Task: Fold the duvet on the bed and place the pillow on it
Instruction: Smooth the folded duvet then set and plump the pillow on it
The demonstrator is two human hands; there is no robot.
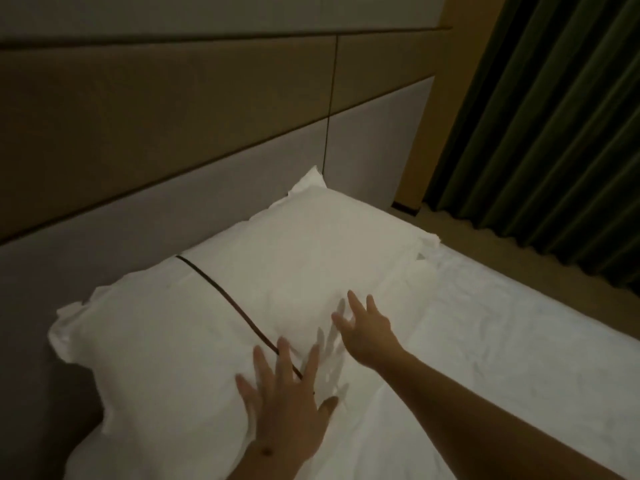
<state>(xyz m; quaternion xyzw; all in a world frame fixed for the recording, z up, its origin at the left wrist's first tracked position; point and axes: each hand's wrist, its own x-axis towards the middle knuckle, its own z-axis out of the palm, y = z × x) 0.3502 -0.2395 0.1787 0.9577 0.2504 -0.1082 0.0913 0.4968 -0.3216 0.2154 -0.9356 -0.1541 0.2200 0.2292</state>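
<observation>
A white pillow (194, 327) with a thin dark stripe lies at the head of the bed, against the padded headboard (173, 140). My left hand (284, 400) lies flat on the pillow's near edge with fingers spread, across the stripe. My right hand (363, 327) reaches over the pillow's right part, fingers straight and apart, at or just above the fabric. White bedding (502, 341), wrinkled, spreads to the right and toward me; whether it is sheet or duvet I cannot tell.
The grey and brown headboard panels fill the left and top. A dark green curtain (554, 116) hangs at the right, beyond a narrow strip of floor (485, 233) along the bed's far edge.
</observation>
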